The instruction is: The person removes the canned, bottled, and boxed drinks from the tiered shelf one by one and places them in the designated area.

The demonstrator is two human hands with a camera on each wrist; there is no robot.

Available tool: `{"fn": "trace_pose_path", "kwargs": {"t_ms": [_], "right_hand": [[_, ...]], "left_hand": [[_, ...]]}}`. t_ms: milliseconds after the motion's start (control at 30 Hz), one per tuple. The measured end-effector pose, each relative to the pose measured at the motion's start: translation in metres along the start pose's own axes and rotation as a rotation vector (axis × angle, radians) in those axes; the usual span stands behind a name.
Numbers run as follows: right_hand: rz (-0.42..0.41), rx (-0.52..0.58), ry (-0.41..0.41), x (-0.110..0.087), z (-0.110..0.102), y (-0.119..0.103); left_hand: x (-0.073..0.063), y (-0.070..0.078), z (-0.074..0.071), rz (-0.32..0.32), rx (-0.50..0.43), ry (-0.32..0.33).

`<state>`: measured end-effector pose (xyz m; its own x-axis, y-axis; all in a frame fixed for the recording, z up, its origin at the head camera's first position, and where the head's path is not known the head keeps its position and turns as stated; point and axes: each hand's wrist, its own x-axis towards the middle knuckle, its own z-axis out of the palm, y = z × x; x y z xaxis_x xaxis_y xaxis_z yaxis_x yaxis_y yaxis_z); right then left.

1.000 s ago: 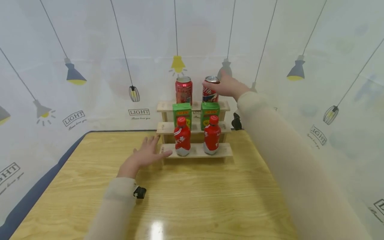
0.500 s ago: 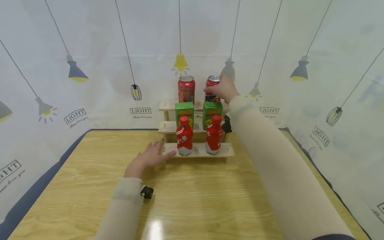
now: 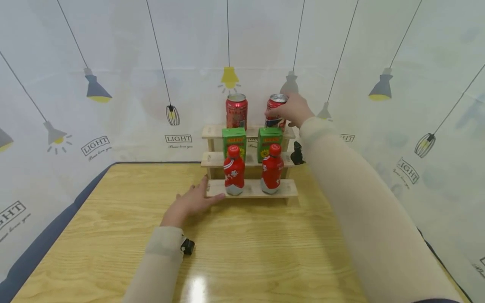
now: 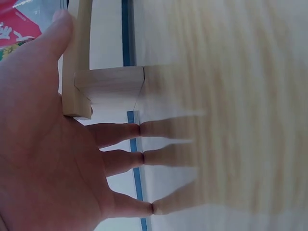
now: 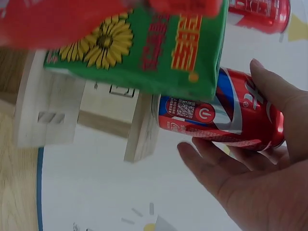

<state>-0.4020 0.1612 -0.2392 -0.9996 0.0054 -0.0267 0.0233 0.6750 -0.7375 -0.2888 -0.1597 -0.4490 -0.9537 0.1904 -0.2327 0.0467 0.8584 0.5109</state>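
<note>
A red soda can [image 3: 275,112] stands at the right end of the top step of a small wooden tiered rack [image 3: 250,158], leaning slightly. My right hand [image 3: 295,108] holds this can near its top; in the right wrist view the thumb lies on one side of the can [image 5: 226,113] and the fingers curve along the other. At the rack's lower left end, my left hand [image 3: 191,201] is spread, its thumb along the lowest step. In the left wrist view, the fingertips [image 4: 144,207] of that hand touch the tabletop beside the rack's leg [image 4: 113,86].
Another red can [image 3: 236,111] occupies the top step's left. Two green drink cartons, left [image 3: 234,141] and right [image 3: 270,141], sit on the middle step. Two red bottles, left [image 3: 234,171] and right [image 3: 272,170], stand on the lowest. A lamp-printed backdrop [image 3: 132,84] rises behind the wooden table [image 3: 242,248].
My right hand has closed further round the right can, which has shifted slightly right along the top step and now leans. My left hand has come in against the rack's lower left end.
</note>
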Motion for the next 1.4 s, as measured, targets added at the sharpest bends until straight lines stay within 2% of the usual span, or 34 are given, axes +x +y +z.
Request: {"fn": "trace_pose_path", "kwargs": {"t_ms": [200,367,633,833,967,1100,1267,1400], "right_hand": [[0.017,-0.006,0.013,-0.009,-0.022,0.013],[0.033,-0.014,0.036,-0.012,-0.048,0.037],[0.062,-0.053,0.094,-0.017,-0.081,0.099],[0.075,-0.105,0.101,-0.02,-0.097,0.165],[0.08,-0.147,0.113,-0.022,-0.101,0.21],[0.099,-0.133,0.122,-0.029,-0.098,0.245],[0.121,-0.118,0.114,-0.034,-0.09,0.275],[0.125,-0.137,0.102,-0.032,-0.083,0.289]], "left_hand": [[-0.001,0.003,-0.001,-0.012,0.006,-0.006],[-0.002,0.006,-0.003,-0.009,0.022,-0.022],[-0.005,0.007,-0.009,-0.007,0.041,-0.035],[-0.004,0.006,-0.009,-0.01,0.03,-0.053],[-0.003,0.007,-0.008,-0.01,0.024,-0.061],[-0.003,0.008,-0.006,-0.012,0.027,-0.058],[-0.004,0.006,-0.005,0.001,0.035,-0.045],[-0.005,0.004,-0.005,0.001,0.036,-0.033]]}}
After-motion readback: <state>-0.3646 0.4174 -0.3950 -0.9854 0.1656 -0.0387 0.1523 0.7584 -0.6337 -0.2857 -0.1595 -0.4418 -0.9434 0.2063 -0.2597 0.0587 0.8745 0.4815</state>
